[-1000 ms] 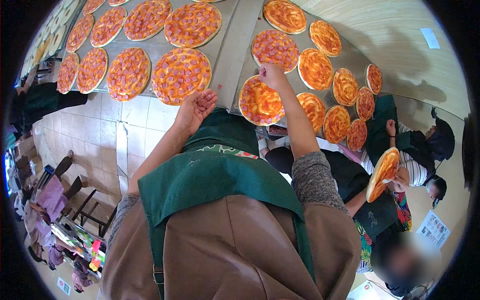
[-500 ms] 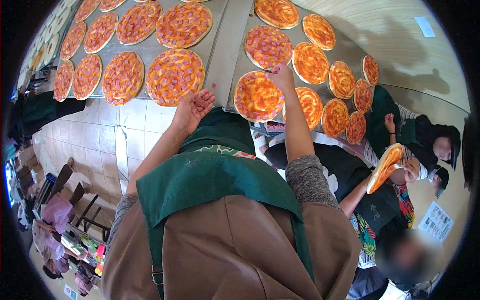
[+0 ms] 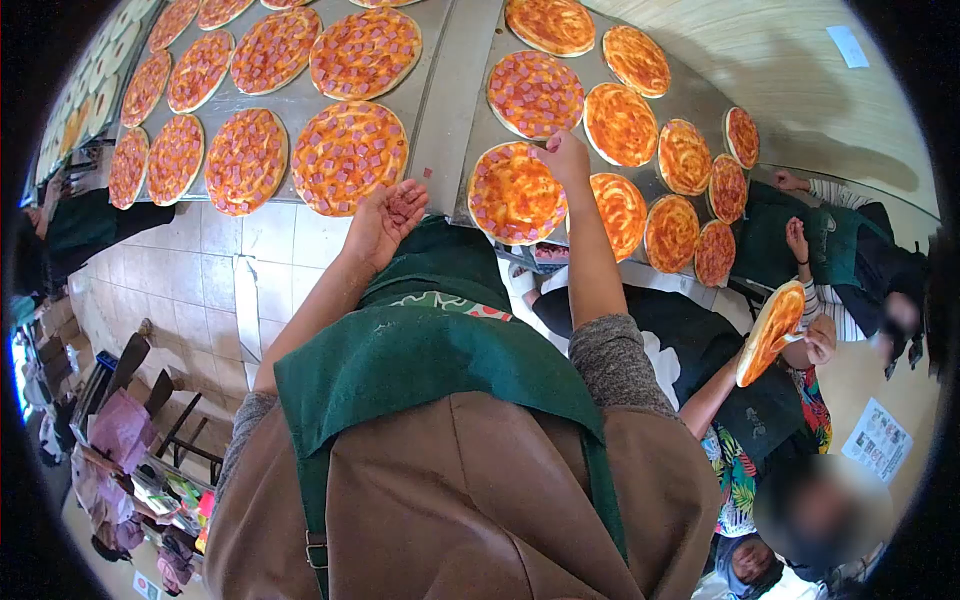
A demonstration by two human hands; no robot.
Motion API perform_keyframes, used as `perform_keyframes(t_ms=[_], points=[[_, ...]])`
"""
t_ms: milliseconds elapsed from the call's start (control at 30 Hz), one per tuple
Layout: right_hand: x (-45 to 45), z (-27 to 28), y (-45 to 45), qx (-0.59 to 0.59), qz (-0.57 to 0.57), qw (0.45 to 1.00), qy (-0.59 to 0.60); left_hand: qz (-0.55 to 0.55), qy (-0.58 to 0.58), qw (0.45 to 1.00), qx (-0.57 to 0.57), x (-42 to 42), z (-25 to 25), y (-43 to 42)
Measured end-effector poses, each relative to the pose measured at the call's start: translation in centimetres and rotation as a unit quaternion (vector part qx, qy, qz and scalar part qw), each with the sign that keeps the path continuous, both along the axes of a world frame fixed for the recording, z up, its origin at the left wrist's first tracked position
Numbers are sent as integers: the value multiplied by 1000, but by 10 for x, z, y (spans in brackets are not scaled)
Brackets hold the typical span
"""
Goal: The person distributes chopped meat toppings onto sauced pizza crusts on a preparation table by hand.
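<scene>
My left hand (image 3: 383, 228) is palm up, fingers curled around a small heap of pink meat cubes, beside the lower edge of a fully topped pizza (image 3: 350, 158). Over the upper right rim of a partly topped pizza (image 3: 517, 195), my right hand (image 3: 563, 158) is pinched closed; what it holds is too small to make out. Cubes lie mostly along that pizza's rim, with sauce and cheese showing in its middle. Just above sits another pizza (image 3: 535, 95) covered with cubes. One loose cube (image 3: 427, 173) lies on the metal between the trays.
Several sauced pizzas without cubes (image 3: 620, 125) stand on the right metal tray (image 3: 480, 130). More topped pizzas (image 3: 246, 162) fill the left tray (image 3: 418, 100). At the right, a co-worker's hand (image 3: 820, 340) is at a sauced pizza (image 3: 770, 333). Other people stand beyond.
The view has shifted, so the trays appear slightly further left. My right hand remains at the same pizza, where more cubes now show along the rim. The people at right have moved.
</scene>
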State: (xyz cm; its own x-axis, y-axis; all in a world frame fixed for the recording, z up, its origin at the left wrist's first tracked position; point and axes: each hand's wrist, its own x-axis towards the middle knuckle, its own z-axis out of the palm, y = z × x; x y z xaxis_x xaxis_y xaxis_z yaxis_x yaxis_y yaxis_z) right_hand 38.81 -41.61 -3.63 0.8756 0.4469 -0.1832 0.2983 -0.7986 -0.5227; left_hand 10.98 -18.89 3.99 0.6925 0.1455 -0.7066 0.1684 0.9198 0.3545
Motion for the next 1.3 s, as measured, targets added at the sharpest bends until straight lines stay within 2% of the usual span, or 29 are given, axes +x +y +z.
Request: perform_keyframes(t_ms=[67, 267, 367, 467, 567, 767, 967, 1067, 1300], points=[[-2, 14, 10, -35, -6, 999, 27, 0, 8, 1000, -1, 1, 4, -1], [-2, 11, 18, -41, 12, 999, 18, -1, 4, 1000, -4, 0, 2, 1], [-4, 20, 17, -28, 14, 999, -10, 5, -6, 1000, -13, -3, -1, 3], [8, -7, -2, 32, -34, 999, 15, 5, -9, 1000, -12, -4, -1, 5], [1, 25, -6, -66, -64, 994, 51, 3, 2, 1000, -4, -3, 2, 7], [6, -3, -13, -65, -67, 995, 39, -2, 6, 1000, -6, -1, -1, 6], [4, 18, -25, -100, -75, 992, 22, -11, 7, 1000, -14, 2, 0, 7], [3, -3, -50, -113, -89, 990, 8, -9, 3, 1000, -11, 2, 0, 10], [-1, 0, -60, -147, -106, 983, 7, -22, 11, 1000, 11, 6, 2, 9]])
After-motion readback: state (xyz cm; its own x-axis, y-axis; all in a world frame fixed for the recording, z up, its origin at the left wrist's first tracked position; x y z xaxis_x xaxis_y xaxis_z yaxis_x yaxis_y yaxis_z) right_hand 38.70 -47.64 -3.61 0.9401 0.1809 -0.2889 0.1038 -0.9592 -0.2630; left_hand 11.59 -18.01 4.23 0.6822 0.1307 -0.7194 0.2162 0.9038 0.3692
